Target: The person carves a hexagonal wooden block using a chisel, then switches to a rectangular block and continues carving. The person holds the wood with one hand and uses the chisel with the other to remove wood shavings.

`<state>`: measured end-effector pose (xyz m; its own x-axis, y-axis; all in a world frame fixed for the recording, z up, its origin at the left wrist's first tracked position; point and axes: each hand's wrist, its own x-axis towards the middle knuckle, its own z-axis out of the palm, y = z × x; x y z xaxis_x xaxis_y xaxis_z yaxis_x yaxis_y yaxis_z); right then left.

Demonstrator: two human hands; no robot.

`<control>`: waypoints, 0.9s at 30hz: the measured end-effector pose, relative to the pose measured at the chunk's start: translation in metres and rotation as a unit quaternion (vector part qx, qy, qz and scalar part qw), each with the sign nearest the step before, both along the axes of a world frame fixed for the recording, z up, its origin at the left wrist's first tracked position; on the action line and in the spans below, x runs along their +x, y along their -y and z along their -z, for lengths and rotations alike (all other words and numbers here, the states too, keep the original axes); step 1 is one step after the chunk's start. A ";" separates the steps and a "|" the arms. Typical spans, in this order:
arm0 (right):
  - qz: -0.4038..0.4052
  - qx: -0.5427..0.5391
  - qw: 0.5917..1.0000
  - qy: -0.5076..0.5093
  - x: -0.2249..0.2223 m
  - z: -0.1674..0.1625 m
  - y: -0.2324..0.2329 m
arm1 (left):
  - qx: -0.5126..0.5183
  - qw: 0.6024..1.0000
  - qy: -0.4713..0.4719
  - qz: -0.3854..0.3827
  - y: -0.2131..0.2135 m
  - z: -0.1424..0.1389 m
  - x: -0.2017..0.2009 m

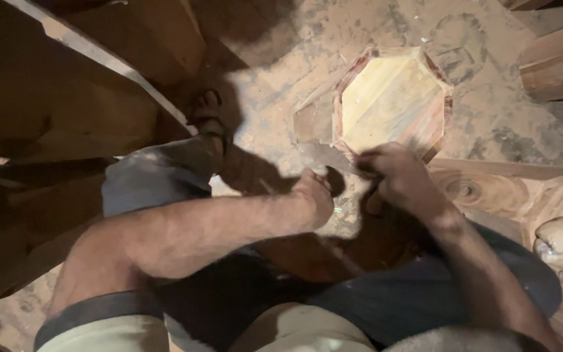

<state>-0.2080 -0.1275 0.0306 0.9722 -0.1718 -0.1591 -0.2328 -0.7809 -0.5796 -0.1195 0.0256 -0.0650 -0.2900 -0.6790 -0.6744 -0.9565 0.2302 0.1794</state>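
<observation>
Between the knees, low over the dusty floor (490,117), the right hand (395,176) is closed in a fist around the handle end of a flat metal tool (324,156), perhaps a file or broad chisel; blur hides which. Its blade runs leftward across the near edge of an eight-sided wooden piece (392,101). The left hand (314,195) is curled just beside the blade, its fingers seemingly pinching or steadying it, though the grip itself is hidden in shadow.

The eight-sided piece lies on the floor towards the far right, pale on top with reddish sides, its near edge touching the tool. A sandalled foot (208,120) rests on the floor to its left, and carved wood (483,192) lies at the right, near the right wrist.

To work this edge well, it seems wise to keep the blade flat to the face being dressed, let the left hand guide and the right hand push, and take light strokes. The piece looks unclamped, so it could slide; bracing it with the foot would probably help.
</observation>
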 end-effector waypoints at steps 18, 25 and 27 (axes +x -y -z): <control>0.520 0.479 0.707 -0.001 -0.106 -0.007 0.048 | -0.364 0.837 -0.112 -0.394 0.067 -0.043 0.143; 0.471 0.596 0.649 0.051 -0.103 0.035 0.046 | -0.221 0.757 -0.367 -0.494 0.108 -0.013 0.138; 0.454 0.562 0.688 0.065 -0.099 0.044 0.041 | -0.182 0.751 -0.354 -0.526 0.107 -0.014 0.134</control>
